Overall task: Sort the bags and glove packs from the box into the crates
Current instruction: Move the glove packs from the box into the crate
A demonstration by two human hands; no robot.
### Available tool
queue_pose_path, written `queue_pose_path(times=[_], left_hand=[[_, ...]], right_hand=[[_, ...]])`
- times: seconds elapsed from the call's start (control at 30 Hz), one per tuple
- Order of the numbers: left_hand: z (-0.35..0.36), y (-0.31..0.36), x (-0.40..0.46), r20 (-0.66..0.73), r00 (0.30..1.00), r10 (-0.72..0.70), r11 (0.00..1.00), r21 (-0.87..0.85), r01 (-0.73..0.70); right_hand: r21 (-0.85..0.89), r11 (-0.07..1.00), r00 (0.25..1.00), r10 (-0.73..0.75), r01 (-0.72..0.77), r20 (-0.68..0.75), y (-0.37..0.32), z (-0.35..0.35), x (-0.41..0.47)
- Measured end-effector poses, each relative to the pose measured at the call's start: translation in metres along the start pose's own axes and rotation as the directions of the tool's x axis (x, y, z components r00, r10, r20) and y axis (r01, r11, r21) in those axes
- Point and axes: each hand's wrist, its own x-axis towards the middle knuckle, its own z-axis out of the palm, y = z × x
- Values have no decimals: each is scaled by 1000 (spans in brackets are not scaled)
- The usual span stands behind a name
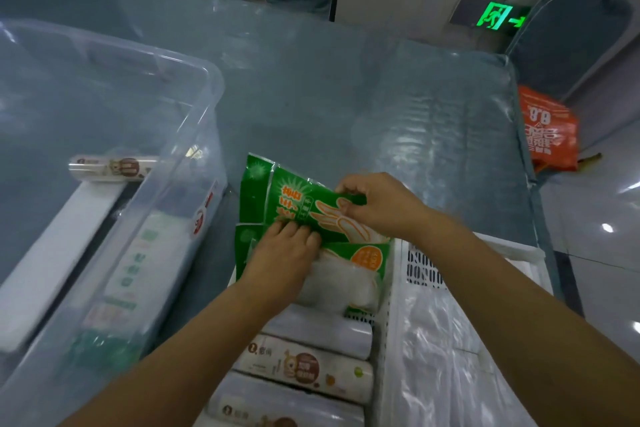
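A green glove pack [294, 204] stands tilted at the far end of a white perforated crate [388, 315]. My right hand [377, 204] pinches its top right edge. My left hand [284, 253] lies with its fingers on the pack's lower edge, above a second green glove pack [356, 270] lying in the crate. Several rolls of bags [304, 367] fill the near part of that crate. On the left a clear plastic box [194, 135] holds one bag roll [110, 168] and a white long box [59, 253].
A second white crate [450, 340] on the right holds clear plastic bags. Everything sits on a grey table with a plastic cover [346, 87]. An orange bag [549, 130] lies on the floor past the table's right edge.
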Motion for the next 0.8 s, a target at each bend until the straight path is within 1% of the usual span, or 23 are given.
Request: queue_pose_path(times=[0.07, 0.1, 0.2, 0.27, 0.3, 0.37, 0.43, 0.5, 0.53, 0.6, 0.67, 0.7, 0.77, 0.8], left_hand=[[-1, 0, -5, 22, 1000, -10, 999, -40, 11], [-2, -1, -6, 22, 1000, -10, 999, -45, 11], [-4, -1, -9, 16, 1000, 2, 999, -44, -2], [-4, 1, -9, 15, 1000, 7, 999, -38, -7], [-5, 2, -9, 18, 1000, 10, 1000, -29, -9], [-6, 5, -7, 11, 1000, 24, 1000, -16, -23], [-6, 7, -6, -5, 999, 47, 999, -14, -47], [-5, 7, -2, -10, 997, 70, 997, 8, -70], [-4, 6, 0, -6, 997, 78, 997, 18, -78], [-3, 4, 6, 7, 998, 64, 998, 26, -64], [-2, 1, 12, 14, 999, 30, 999, 20, -30], [1, -1, 16, 26, 1000, 9, 1000, 10, -9], [8, -5, 22, 53, 998, -17, 1000, -5, 17], [10, -7, 24, 68, 997, -27, 1000, -8, 27]], right_hand=[[-19, 1000, 999, 11, -10, 49, 0, 7, -1], [-58, 998, 997, 18, -13, 76, 2, 9, -1], [-269, 963, 980, 80, -28, 182, 9, 11, 1], [-431, 902, 971, 129, -31, 200, 11, 11, 2], [-519, 855, 969, 142, -17, 201, 12, 11, 2], [-649, 758, 969, 112, 59, 219, 10, 16, 2], [-670, 724, 960, 39, 164, 277, 6, 23, 4], [-625, 748, 940, 6, 222, 342, 3, 30, 8], [-612, 759, 936, 13, 221, 353, 3, 32, 9], [-608, 778, 945, 57, 160, 321, 8, 33, 11], [-579, 813, 959, 106, 68, 261, 17, 29, 12], [-550, 835, 972, 126, 4, 198, 22, 25, 13], [-485, 865, 989, 148, -132, -4, 34, 18, 15], [-467, 868, 985, 148, -170, -85, 40, 17, 15]])
